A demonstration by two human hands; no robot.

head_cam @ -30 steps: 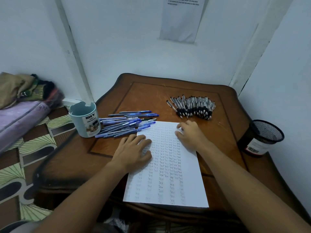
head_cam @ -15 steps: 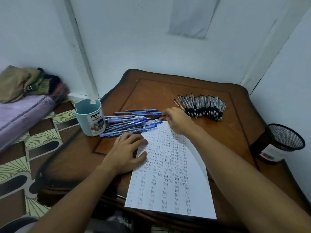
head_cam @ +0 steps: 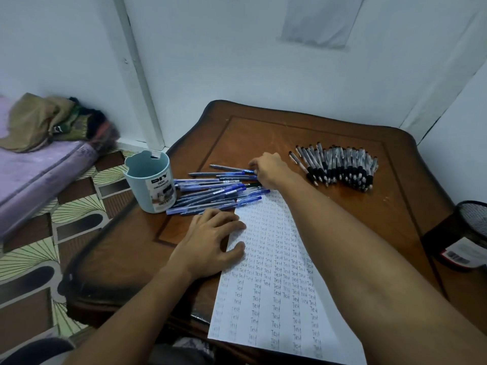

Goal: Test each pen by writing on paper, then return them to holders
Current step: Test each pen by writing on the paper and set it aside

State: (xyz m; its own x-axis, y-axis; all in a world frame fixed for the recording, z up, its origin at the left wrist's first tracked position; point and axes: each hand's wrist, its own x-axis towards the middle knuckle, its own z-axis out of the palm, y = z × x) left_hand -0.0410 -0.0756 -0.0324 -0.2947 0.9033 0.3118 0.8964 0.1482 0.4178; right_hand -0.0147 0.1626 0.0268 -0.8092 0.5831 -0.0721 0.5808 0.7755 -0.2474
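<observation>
Blue pens (head_cam: pixel 216 191) lie left-to-right, right hand (head_cam: pixel 268 169) pinching one; left hand (head_cam: pixel 210 243) spread flat on paper (head_cam: pixel 276 285).

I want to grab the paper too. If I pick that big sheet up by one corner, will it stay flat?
Probably not. The paper is one thin sheet hanging over the table edge, so it would likely droop. It looks light and might slide; the left hand rests flat on it, seemingly steadying it.

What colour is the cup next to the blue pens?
The desk organizer cup is light teal-blue with a white label, seen in the head view.
</observation>
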